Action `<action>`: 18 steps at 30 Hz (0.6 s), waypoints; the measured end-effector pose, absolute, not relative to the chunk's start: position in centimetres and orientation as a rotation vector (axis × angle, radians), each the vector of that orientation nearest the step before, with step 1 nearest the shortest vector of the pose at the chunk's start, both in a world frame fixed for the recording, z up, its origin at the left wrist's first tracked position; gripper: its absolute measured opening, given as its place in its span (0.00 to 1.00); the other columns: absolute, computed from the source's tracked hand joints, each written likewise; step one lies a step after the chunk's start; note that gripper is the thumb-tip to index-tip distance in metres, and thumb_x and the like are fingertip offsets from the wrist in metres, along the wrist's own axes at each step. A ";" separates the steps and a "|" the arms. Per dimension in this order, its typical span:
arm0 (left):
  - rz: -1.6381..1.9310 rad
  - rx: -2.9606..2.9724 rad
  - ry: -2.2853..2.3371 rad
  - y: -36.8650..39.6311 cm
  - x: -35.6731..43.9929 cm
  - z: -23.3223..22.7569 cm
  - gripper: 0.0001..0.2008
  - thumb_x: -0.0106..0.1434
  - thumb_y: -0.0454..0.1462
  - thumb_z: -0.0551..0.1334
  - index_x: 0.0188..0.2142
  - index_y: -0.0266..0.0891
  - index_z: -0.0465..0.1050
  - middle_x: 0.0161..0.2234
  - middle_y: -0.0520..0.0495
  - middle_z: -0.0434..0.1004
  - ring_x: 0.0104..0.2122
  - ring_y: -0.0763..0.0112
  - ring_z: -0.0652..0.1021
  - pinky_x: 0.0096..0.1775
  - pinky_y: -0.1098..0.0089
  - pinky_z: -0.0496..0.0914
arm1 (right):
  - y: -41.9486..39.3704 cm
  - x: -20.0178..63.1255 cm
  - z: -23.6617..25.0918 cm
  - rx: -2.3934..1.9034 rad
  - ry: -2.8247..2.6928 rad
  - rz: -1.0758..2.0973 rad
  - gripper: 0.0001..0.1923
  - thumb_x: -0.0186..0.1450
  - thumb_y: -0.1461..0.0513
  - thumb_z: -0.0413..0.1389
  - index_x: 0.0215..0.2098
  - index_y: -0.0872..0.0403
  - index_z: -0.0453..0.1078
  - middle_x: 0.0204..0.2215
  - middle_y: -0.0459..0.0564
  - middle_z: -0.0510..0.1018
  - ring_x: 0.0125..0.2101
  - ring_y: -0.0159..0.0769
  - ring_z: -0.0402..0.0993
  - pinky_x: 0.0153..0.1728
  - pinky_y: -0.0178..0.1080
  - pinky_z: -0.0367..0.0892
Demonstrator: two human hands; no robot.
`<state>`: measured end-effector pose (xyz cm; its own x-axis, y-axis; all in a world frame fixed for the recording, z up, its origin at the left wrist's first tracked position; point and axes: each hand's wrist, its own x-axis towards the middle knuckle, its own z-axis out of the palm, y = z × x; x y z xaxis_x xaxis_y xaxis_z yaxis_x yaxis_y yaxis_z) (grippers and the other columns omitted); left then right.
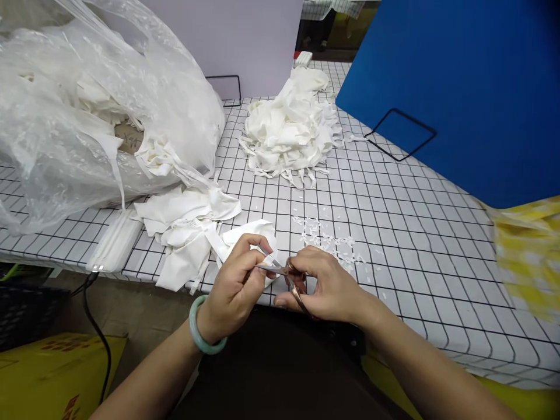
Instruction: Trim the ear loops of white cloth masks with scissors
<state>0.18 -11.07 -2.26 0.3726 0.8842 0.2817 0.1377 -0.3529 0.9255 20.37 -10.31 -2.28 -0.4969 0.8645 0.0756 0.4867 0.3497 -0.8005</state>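
- Covering the table, a grid cloth (420,245) is seen.
- Blue board (464,87) is stood at far right; wire stand is fixed at its lower edge.
- Clear bag (179,81) is placed at left, stuffed with white fabric.
- Lilac board (254,41) is set behind, partly covered by bag.
- Far pile (289,128) of white pieces is heaped between the boards.
- Near pile (188,239) is spread in front of bag, beside power strip (114,242).
- Left hand (238,286): fingers are pinched together on white piece (262,228), partly hidden behind hand, at table's front edge.
- Right hand (328,286): fingers are curled through scissors' handles.
- Scissors (286,270) are held between both hands; blades are spread at left fingertips.
- Green bangle (202,335) is worn on left wrist.
- Scraps (326,239) are scattered beyond right hand.
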 end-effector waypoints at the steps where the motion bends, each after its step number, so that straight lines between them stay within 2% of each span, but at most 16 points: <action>1: 1.059 1.751 0.899 -11.1 0.2 -2.3 0.13 0.73 0.33 0.51 0.33 0.37 0.71 0.40 0.41 0.66 0.45 0.63 0.71 0.41 0.66 0.70 | -10.3 20.4 -2.4 -1.173 -2.120 1.010 0.28 0.62 0.43 0.61 0.18 0.52 0.59 0.16 0.44 0.71 0.21 0.31 0.66 0.31 0.38 0.61; 10: 1.065 1.787 0.866 -11.2 0.4 -2.6 0.12 0.73 0.32 0.52 0.35 0.37 0.71 0.43 0.42 0.66 0.46 0.66 0.70 0.47 0.67 0.69 | -10.6 20.7 -2.9 -1.212 -2.117 1.020 0.29 0.61 0.42 0.61 0.18 0.52 0.59 0.16 0.43 0.70 0.21 0.31 0.66 0.31 0.37 0.61; 18: 0.994 1.804 0.819 -10.4 1.7 -3.1 0.12 0.73 0.31 0.51 0.37 0.37 0.71 0.44 0.43 0.66 0.48 0.67 0.70 0.48 0.68 0.68 | -11.5 21.9 -3.8 -1.311 -2.054 0.945 0.30 0.63 0.41 0.59 0.18 0.52 0.56 0.15 0.42 0.67 0.19 0.29 0.62 0.29 0.36 0.61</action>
<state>1.66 -10.40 -3.10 0.4591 0.8399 0.2894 0.1234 -0.3829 0.9155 21.92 -11.46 -3.79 -0.3944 0.9171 0.0580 0.5526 0.2871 -0.7824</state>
